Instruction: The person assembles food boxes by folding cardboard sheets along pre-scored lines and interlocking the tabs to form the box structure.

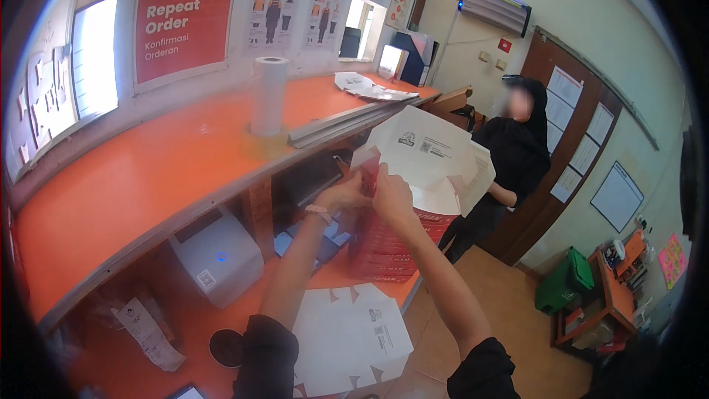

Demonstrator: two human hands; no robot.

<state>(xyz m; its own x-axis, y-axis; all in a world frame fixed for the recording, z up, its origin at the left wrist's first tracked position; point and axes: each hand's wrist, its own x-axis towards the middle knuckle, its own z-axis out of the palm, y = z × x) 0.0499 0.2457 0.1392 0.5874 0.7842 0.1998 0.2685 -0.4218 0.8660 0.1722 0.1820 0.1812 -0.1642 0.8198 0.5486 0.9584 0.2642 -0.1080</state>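
A partly folded cardboard box (421,149), white inside and red outside, sits on top of a tall stack of red boxes (380,255). My left hand (346,193) grips the near left corner of this box, its fingers closed at the side wall. Beside it, my right hand (393,193) pinches the same corner area. Parts of the fingers of both hands are hidden. The box's large white flap stands raised at the far side. Below my arms lies a flat, unfolded box blank (347,336), white side up.
A white label printer (218,255), a paper receipt (150,334) and a round black disc (226,347) are on the lower orange counter. The upper shelf (148,185) bears a plastic film roll (269,96) and papers. Behind the stack stands a person in black (513,148). A green bin (565,281) is farther right.
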